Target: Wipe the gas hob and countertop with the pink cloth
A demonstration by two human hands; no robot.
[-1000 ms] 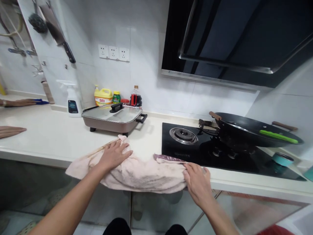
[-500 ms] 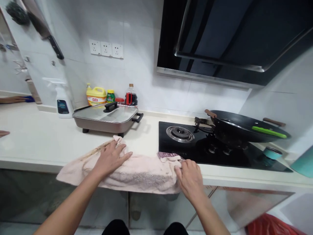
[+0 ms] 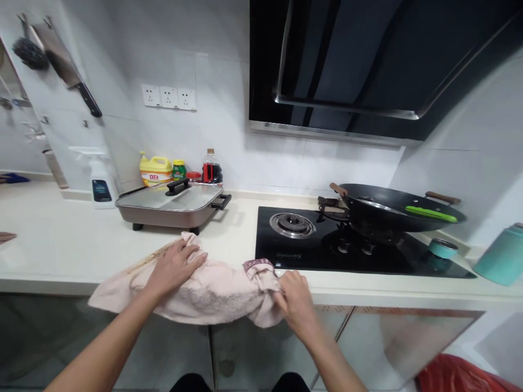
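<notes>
A pale pink towel (image 3: pixel 220 294) with brownish stains lies along the front edge of the counter and hangs partly over it. My left hand (image 3: pixel 174 268) rests flat on the towel's left part with its fingers spread. At the other end, my right hand (image 3: pixel 295 296) grips the towel, its fingers closed on a bunched fold; part of the thumb and the fingertips are hidden in the cloth. A darker purple patch shows at the towel's upper right edge, close to the black gas stove (image 3: pixel 286 247).
An electric pan with a glass lid (image 3: pixel 163 209) stands behind the towel. A wok (image 3: pixel 379 209) with a green-handled utensil sits on the stove. Spray bottle (image 3: pixel 101 182) and several bottles line the wall. At the far left, another person's hand (image 3: pixel 7 237) shows.
My right hand has drawn the towel's right end leftward, bunching it into thicker folds. My left hand stays on the towel. The view has shifted slightly to the right.
</notes>
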